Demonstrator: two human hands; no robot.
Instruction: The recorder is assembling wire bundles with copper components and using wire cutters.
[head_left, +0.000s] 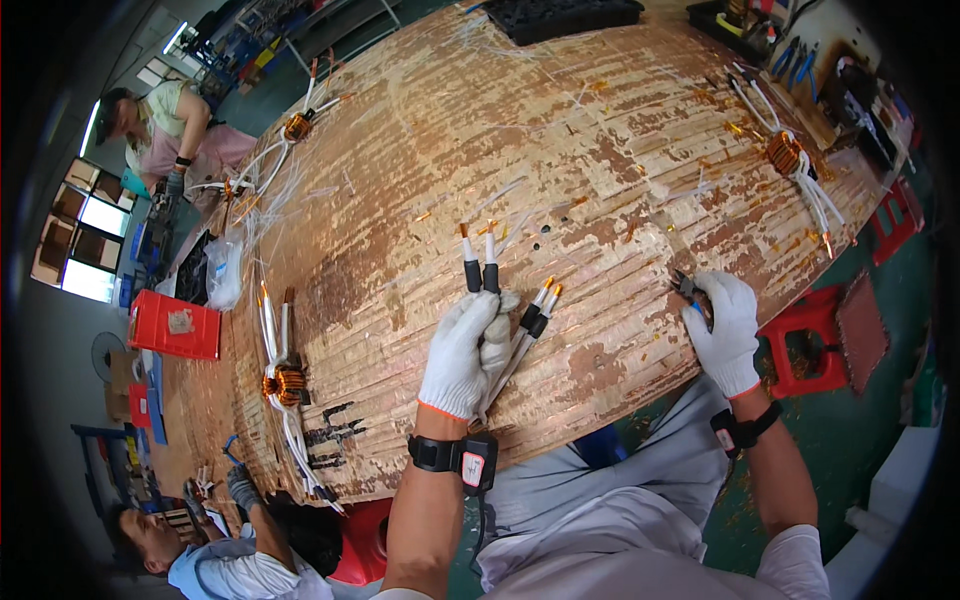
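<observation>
My left hand (465,350), in a white knit glove, is closed around a pair of white-sleeved wires (472,262) with black bands and bare copper tips, pointing away from me. Beside its fingers, a second pair of similar leads (538,318) sticks out to the right, also with black bands and copper ends. The lower part of the wires is hidden behind the hand. At the table's near right edge, my right hand (727,330), gloved too, grips small pliers (686,288) with dark jaws. Those jaws are over the tabletop, apart from the wires.
Copper-wound coils with white leads lie on the worn wooden table (400,200): one at left (286,384), one far left (298,126), one at right (785,152). A red bin (175,325) stands at left, near two co-workers. Red stools (810,345) are beyond the right edge.
</observation>
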